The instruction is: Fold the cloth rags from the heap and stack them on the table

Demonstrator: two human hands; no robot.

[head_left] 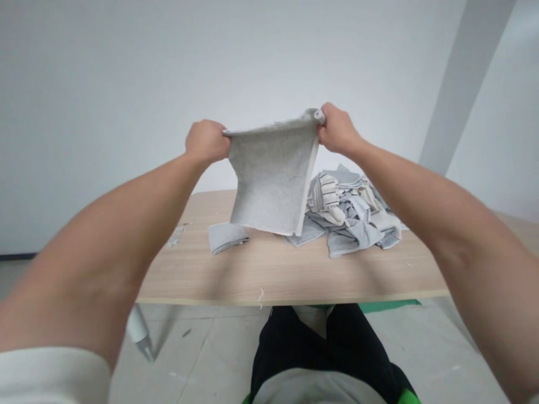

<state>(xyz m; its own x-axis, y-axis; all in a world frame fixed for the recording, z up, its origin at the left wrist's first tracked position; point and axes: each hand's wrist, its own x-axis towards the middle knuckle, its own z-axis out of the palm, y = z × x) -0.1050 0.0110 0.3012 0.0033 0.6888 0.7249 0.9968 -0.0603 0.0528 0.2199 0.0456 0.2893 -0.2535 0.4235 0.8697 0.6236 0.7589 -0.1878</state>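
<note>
2 grips, 1 grey cloth (272, 179). Cloth held up in front of the body, spread between the hands, hanging as a roughly 4-sided panel. Left grip (208, 140): fingers closed, clamped on the upper left corner. Right grip (339, 128): also clamped, on the upper right corner; a small rolled end of the top edge pokes out beside the thumb side. The right grip sits slightly higher in view than the left, so the top edge slopes up to the right. Nearly all of the cloth lies between and below the 2 grips. Pale strip runs down its right side; left side bows inward.

Tabletop (189, 280), wood-grained: 1 folded grey cloth (226, 237) lies below the left grip, near the hanging cloth's lower left corner. Heaped pile of fabrics (351, 213) (greys, off-white, 1 striped piece) sits to the right, partly behind the held cloth. Contact between the lower hem and the pile: cannot tell from this angle. White thread (261, 298) at the near edge; small pale scraps (174, 237) on the left.
</note>
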